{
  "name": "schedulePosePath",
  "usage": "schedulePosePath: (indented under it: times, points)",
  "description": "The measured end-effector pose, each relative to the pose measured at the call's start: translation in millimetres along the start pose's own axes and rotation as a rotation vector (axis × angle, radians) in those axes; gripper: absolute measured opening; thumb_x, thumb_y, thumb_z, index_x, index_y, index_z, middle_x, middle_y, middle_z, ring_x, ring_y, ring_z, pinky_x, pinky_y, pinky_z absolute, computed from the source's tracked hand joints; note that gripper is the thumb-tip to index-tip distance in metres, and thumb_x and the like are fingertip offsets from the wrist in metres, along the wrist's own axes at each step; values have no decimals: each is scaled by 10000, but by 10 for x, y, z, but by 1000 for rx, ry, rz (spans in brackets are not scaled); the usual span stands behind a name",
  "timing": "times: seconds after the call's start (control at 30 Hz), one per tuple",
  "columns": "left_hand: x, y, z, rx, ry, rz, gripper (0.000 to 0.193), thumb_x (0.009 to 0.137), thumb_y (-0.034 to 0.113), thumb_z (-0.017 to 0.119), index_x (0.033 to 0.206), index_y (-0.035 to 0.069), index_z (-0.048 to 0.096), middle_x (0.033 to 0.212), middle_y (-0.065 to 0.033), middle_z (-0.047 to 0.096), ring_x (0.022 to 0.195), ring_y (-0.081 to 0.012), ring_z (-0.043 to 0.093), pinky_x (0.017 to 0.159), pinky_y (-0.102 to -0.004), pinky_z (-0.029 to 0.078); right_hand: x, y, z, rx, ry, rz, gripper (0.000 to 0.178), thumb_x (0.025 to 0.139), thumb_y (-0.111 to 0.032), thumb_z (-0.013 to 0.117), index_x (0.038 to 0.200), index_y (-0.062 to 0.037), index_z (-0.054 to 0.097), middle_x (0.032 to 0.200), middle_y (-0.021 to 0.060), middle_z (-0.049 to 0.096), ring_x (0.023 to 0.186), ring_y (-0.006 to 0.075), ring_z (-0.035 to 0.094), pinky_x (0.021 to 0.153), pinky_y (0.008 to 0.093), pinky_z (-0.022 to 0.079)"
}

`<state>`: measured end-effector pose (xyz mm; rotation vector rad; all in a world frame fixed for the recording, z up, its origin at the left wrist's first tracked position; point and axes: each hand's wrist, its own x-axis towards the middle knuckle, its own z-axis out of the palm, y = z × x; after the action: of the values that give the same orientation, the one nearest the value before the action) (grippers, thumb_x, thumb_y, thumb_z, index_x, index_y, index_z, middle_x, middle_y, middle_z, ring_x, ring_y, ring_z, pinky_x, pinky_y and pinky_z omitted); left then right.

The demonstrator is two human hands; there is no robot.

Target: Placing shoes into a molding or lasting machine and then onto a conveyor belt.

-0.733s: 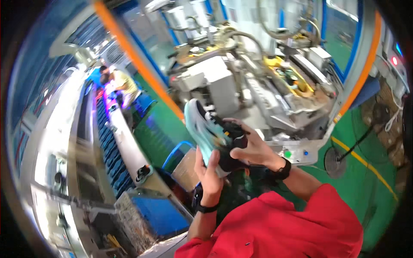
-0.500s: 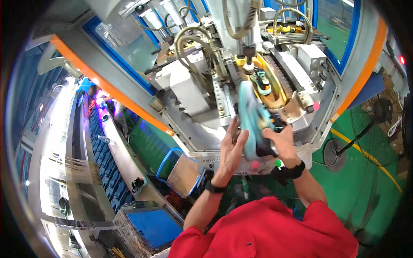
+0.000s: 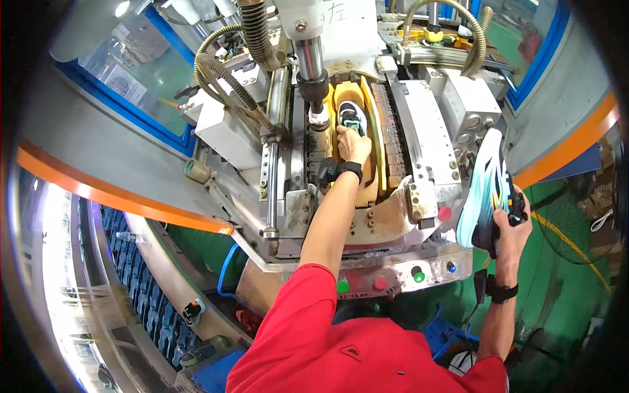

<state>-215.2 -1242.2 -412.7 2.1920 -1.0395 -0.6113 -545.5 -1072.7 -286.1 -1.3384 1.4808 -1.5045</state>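
Observation:
In the middle of the press machine, a black, white and teal sports shoe (image 3: 352, 112) sits in a yellow-walled cradle (image 3: 369, 105). My left hand (image 3: 354, 145) reaches in from the front, its fingers curled on the near end of that shoe; the fingertips are partly hidden. Off to the right, outside the cradle, my right hand (image 3: 513, 230) grips a second sports shoe (image 3: 483, 190) by its black upper. Its pale teal and white sole stands nearly upright, facing left. The thumb lies across the side of this shoe.
A vertical press rod (image 3: 312, 72) hangs just left of the cradle. Coloured buttons line the front panel (image 3: 393, 278). Orange-edged guards flank the station. On the left runs a conveyor (image 3: 154, 249) with a shoe (image 3: 193, 312) beside it. A fan stands at right.
Both hands were together on the teal shoe before the cradle. The right hand has carried it rightward; the left has let go and moved into the cradle onto the other shoe. The view has shifted.

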Motion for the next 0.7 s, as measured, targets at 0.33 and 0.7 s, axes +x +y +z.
schedulePosePath:
  times: [0.33,0.7]
  points:
    - [-1235,-486,-1507,-1243,-518,-266,260,819,29,689,1056,-53,624,981,-86,675,867,-155,653,779,-316,533,1588,-261,1875,-486,-441,88,663,675,-356,759,1121,89,550,902,180,638,810,243,633,703,341,510]
    - [-3795,-1529,-3130,-1068,259,-391,463,819,-9,607,1268,-56,501,1109,-105,617,988,-202,623,912,-306,482,852,1005,3901,-929,-478,-286,485,781,-153,604,1188,61,453,945,246,679,916,381,681,809,445,541]
